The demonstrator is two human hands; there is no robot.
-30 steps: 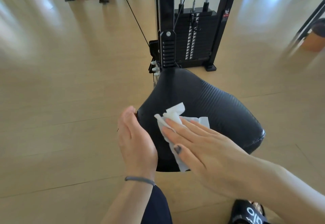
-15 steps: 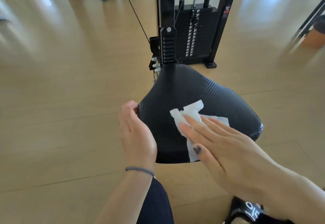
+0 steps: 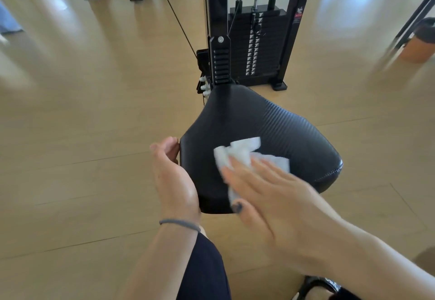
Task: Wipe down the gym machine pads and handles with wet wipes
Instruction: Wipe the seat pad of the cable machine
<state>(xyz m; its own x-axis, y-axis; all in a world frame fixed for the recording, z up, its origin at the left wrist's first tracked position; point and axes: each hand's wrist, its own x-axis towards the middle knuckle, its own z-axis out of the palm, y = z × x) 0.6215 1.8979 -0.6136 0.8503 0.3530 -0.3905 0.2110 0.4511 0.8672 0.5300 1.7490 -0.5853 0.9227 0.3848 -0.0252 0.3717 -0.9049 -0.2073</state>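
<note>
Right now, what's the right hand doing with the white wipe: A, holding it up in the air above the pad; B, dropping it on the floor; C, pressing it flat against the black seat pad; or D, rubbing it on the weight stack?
C: the right hand lies with straight fingers over the wipe, pressing it onto the black seat pad.

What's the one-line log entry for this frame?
step: wiping seat | right hand: flat, presses wipe on seat | left hand: holds seat's left edge

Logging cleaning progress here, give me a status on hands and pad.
Right hand flat, pressing white wipe on black seat pad. Left hand grips pad's left edge. Nothing in the way.
</note>
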